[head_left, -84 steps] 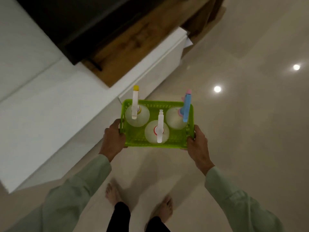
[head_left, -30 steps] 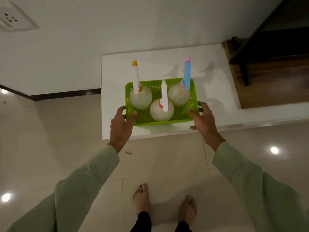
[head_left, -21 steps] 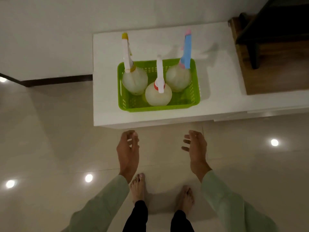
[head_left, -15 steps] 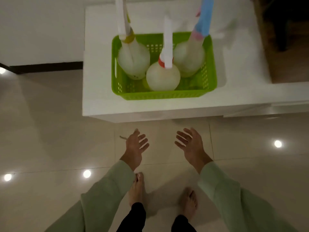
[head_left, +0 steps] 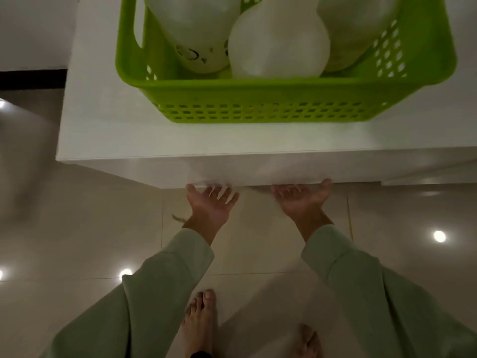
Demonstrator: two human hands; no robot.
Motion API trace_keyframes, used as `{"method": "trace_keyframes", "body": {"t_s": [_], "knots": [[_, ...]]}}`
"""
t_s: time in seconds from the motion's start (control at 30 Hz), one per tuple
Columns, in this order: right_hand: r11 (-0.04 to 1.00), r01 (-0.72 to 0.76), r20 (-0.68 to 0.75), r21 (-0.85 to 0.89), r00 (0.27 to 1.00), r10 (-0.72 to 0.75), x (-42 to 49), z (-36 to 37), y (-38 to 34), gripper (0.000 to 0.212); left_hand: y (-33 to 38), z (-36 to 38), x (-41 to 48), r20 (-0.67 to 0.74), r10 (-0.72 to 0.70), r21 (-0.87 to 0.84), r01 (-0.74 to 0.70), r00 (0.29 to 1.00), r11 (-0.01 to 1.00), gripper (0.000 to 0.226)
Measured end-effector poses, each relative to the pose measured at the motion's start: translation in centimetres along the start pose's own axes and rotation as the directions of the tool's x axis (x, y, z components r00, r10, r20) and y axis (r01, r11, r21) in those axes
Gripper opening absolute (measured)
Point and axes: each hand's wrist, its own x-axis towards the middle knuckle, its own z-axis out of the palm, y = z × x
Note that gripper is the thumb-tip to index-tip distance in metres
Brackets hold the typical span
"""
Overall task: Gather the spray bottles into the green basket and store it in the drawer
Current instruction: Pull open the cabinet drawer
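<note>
The green basket [head_left: 258,99] stands on top of the white cabinet [head_left: 103,135], close to the camera. Three pale spray bottles sit upright in it: one at the left [head_left: 191,27], one in the middle [head_left: 278,45], one at the right [head_left: 353,29]; their nozzles are cut off by the top of the frame. Below the basket, my left hand [head_left: 210,202] and my right hand [head_left: 302,197] are palm up, fingers spread, with the fingertips at the lower edge of the white drawer front [head_left: 258,169]. Neither hand holds anything.
Glossy beige floor tiles with bright light reflections [head_left: 438,236] lie below. My bare feet [head_left: 198,321] stand close to the cabinet. A dark skirting strip [head_left: 31,78] runs along the wall at the left.
I set the basket on the cabinet top and let go of it. My head has dropped closer, and both hands turned palm up and moved to the drawer front's lower edge.
</note>
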Motion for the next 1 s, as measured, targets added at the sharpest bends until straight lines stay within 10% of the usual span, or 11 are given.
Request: {"method": "trace_keyframes", "body": {"t_s": [0.43,0.57,0.63,0.7,0.77,0.83,1.0], "knots": [[0.998,-0.031,0.056,0.062,0.998,0.028,-2.6,-4.8,0.3,0.081,-1.4,-3.6,-2.6,-0.011,-0.044,0.015,0.044,0.999,0.999,0.074],[0.950,0.040,-0.035,-0.310,0.998,-0.054,-8.6,-6.2,0.9,0.055,-3.2,-4.4,-9.0,-0.053,-0.002,0.416,0.023,0.999,0.909,0.054],[0.688,0.237,0.009,-0.686,0.948,-0.318,-13.8,-6.7,1.8,0.027,-4.6,-5.0,-14.1,0.018,0.210,0.747,-0.152,0.978,0.647,0.034],[0.093,0.541,0.399,-0.836,0.716,-0.573,-19.1,-7.6,2.5,0.012,-5.7,-6.3,-19.1,0.345,0.454,0.881,-0.450,0.822,0.146,0.021],[-0.403,0.690,0.775,-0.601,0.381,-0.504,-23.6,-7.9,2.5,0.017,-5.9,-6.8,-23.1,0.677,0.462,0.730,-0.605,0.573,-0.319,0.024],[-0.622,0.650,0.893,-0.436,0.229,-0.387,-26.1,-7.0,1.4,0.032,-5.6,-6.2,-25.0,0.832,0.391,0.554,-0.606,0.393,-0.571,0.035],[-0.887,0.297,0.801,-0.353,0.585,-0.123,-26.9,-4.4,-1.5,0.056,-5.5,-3.0,-25.5,0.769,0.179,0.490,-0.386,0.614,-0.782,0.062]]}}
